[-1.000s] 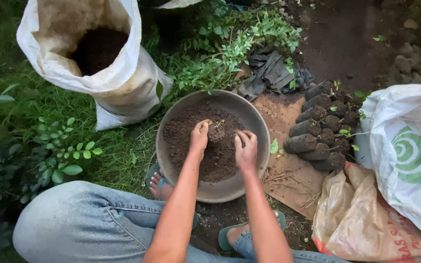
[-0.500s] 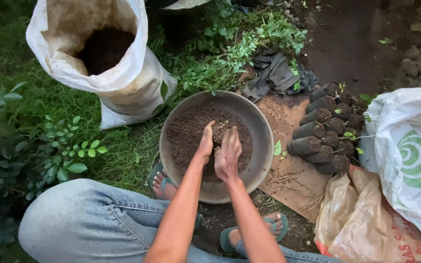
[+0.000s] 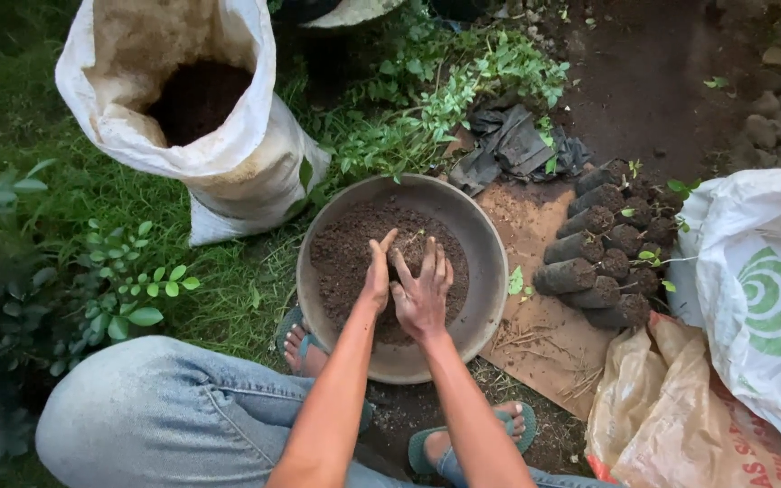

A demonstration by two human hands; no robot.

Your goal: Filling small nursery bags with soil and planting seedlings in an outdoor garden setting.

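A round grey basin [image 3: 492, 248] holds dark loose soil [image 3: 341, 253] on the ground in front of my knees. Both my hands are inside it, close together over the middle of the soil. My left hand [image 3: 377, 269] stands on edge with its thumb up, cupped against a small dark soil-filled bag [image 3: 406, 246] that has a thin sprig. My right hand [image 3: 423, 291] lies flat beside it with fingers spread, pressing on the soil and covering most of the bag.
An open white sack of soil [image 3: 228, 172] stands at the back left on grass. Several filled black seedling bags [image 3: 594, 248] are stacked on cardboard [image 3: 535, 339] to the right, beside a white sack [image 3: 752, 289], a tan plastic bag [image 3: 653, 416] and empty black bags [image 3: 517, 140].
My hands were apart on either side of the small bag; my right hand has moved left and closed in against my left, and now lies over the bag.
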